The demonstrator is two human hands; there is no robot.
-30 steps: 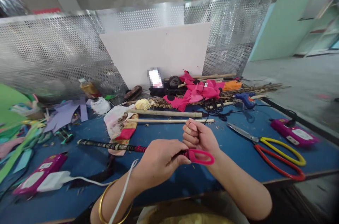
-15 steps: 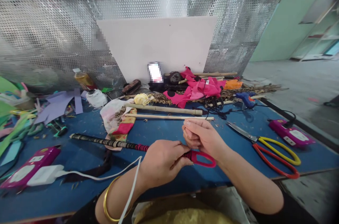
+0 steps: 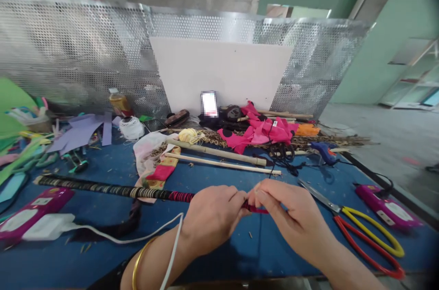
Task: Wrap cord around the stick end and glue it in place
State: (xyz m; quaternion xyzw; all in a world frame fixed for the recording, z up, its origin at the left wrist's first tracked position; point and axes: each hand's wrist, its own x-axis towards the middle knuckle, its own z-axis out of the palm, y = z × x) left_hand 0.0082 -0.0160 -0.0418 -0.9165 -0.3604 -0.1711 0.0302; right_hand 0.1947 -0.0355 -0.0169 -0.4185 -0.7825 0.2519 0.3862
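A long stick (image 3: 130,190), wound with black, pale and crimson thread, slants across the near side of the blue table. My left hand (image 3: 214,217) is closed around its right part, palm down. A pink loop (image 3: 258,210) sticks out at that end, partly covered by my fingers. My right hand (image 3: 288,212) pinches its fingertips together right at the end of the stick, beside my left fingers. A thin dark thread (image 3: 272,171) runs from behind my right hand toward the back; its end in the fingers is hidden.
Large scissors (image 3: 338,210) with red and yellow handles lie right of my hand, near a purple power strip (image 3: 387,205). Bare sticks (image 3: 219,151), pink fabric (image 3: 264,132) and a blue glue gun (image 3: 323,153) lie behind. A white cable (image 3: 137,238) crosses by my left wrist.
My right hand has come down and closer to the left fingers, now covering much of the pink loop. The stick's far end has swung left and lies flatter. The view has tilted up.
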